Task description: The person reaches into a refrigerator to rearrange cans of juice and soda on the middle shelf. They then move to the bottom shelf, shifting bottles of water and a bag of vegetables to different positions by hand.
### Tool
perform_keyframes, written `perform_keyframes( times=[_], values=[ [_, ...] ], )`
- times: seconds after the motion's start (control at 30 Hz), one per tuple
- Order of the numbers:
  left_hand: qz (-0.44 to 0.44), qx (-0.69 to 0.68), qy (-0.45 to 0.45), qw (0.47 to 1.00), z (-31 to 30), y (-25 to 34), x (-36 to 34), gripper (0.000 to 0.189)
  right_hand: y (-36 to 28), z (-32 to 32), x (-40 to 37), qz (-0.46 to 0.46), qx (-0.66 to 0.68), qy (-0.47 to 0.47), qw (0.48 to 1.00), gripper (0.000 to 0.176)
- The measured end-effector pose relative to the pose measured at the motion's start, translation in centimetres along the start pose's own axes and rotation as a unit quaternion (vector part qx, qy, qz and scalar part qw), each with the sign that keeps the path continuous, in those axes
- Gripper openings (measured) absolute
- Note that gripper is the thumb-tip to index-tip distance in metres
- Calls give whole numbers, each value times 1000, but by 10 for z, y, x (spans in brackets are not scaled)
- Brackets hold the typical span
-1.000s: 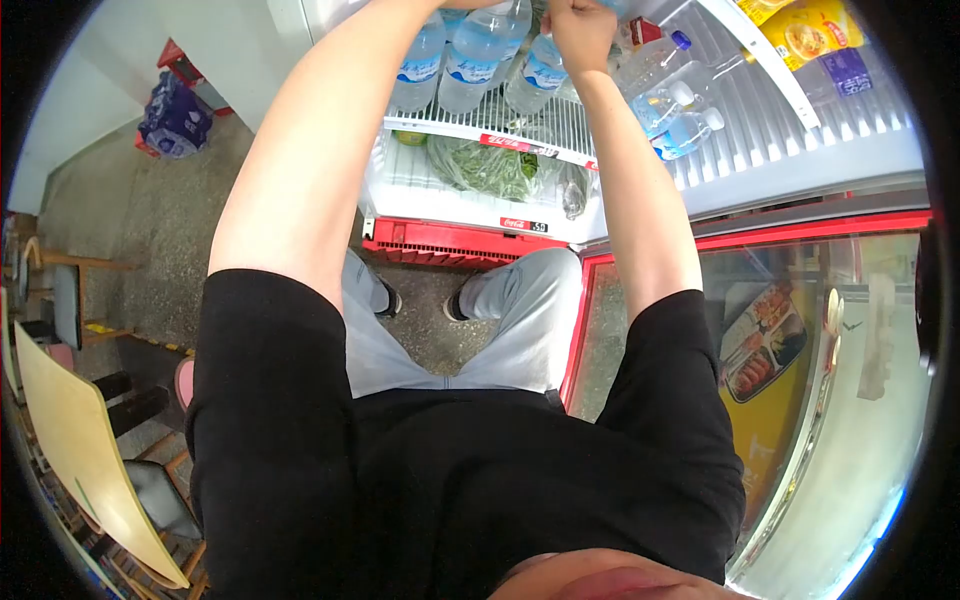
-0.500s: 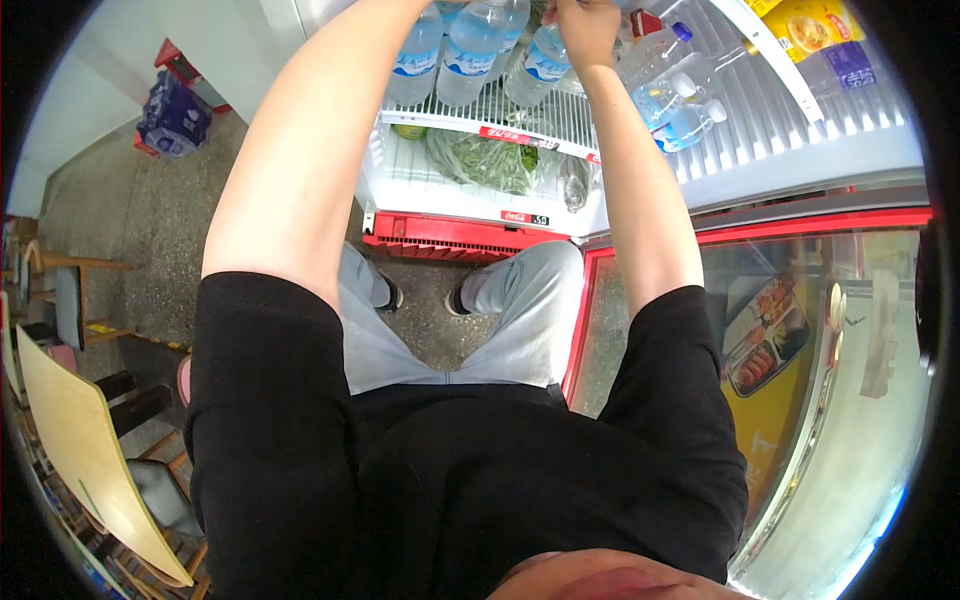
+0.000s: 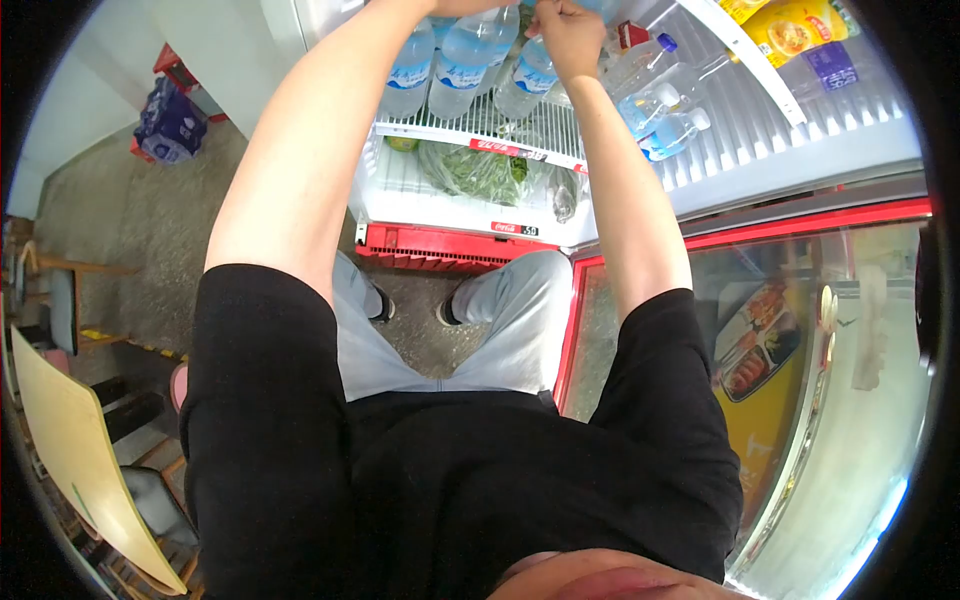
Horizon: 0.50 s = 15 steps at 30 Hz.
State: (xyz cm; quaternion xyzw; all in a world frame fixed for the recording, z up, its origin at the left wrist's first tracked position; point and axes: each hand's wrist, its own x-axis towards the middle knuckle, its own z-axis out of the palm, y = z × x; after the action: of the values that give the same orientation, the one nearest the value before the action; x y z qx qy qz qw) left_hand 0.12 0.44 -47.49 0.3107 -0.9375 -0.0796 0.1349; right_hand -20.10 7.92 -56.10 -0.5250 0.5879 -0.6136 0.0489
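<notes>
Both of my hands are inside the open fridge, at the top edge of the view. My right hand (image 3: pixel 570 35) is closed, its fingers pinched together just above a water bottle (image 3: pixel 527 82) with a blue and white label; what the fingers grip is hidden. My left hand (image 3: pixel 468 6) reaches over the tops of other water bottles (image 3: pixel 461 70), and its fingers are cut off by the frame. These bottles stand upright on the wire shelf (image 3: pixel 480 124). Greenery in a plastic bag shows behind them, near my hands.
Below lies a bag of leafy greens (image 3: pixel 475 172). Tilted bottles (image 3: pixel 672 133) and yellow packets (image 3: pixel 795 35) sit to the right. The red-framed glass door (image 3: pixel 770 310) stands open at right. A wrapped purple pack (image 3: pixel 170 120) and a table (image 3: pixel 80 440) are at left.
The view has shifted slightly. My two hands have come closer together, and a little more of my left hand shows. My right hand remains closed by the bottle.
</notes>
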Motion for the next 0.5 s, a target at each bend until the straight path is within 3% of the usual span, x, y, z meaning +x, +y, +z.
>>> perform_keyframes(
  times=[0.17, 0.23, 0.27, 0.4, 0.5],
  values=[
    [-17, -6, -10, 1000, -1, -1, -3, 68, -29, -8, -3, -37, -163, -16, 986, 38],
    [-43, 7, -14, 999, 22, -20, 21, 74, -37, -14, -4, -53, -168, -32, 984, 35],
    [-8, 55, 14, 998, 18, -11, 14, 73, -38, -15, -6, -59, -169, -44, 983, 35],
    [2, 31, 10, 999, 10, -5, 3, 73, -39, -40, -7, -139, -116, -34, 983, 36],
    [5, 44, 2, 999, 13, -9, 7, 72, -46, -79, -7, -190, -321, -16, 928, 30]
  ],
)
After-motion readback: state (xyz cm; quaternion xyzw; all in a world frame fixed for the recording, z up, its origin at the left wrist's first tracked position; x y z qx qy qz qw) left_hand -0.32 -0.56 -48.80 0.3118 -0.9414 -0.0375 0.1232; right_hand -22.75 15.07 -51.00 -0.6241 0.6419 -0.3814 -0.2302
